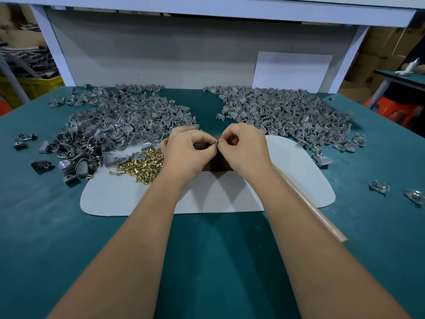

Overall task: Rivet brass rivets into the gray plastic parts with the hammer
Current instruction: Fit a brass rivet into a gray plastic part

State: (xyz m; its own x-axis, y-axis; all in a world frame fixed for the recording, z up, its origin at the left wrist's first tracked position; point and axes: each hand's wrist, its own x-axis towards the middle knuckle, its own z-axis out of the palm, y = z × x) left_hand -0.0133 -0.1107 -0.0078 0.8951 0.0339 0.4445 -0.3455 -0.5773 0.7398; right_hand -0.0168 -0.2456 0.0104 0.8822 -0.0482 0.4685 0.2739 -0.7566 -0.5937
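My left hand (187, 148) and my right hand (245, 146) meet fingertip to fingertip above a dark block (217, 162) at the middle of the pale mat (230, 194). Between them they pinch a small gray plastic part (207, 143), mostly hidden by the fingers. Whether a rivet is in the right fingers cannot be told. A heap of brass rivets (142, 164) lies on the mat left of my left hand. The hammer's wooden handle (310, 203) lies under my right forearm, its head hidden.
Two big heaps of gray plastic parts sit on the green table: a left heap (119, 125) and a right heap (287, 116). Stray parts (379, 187) lie at the right edge and others at the far left. A white board (292, 72) leans on the back wall.
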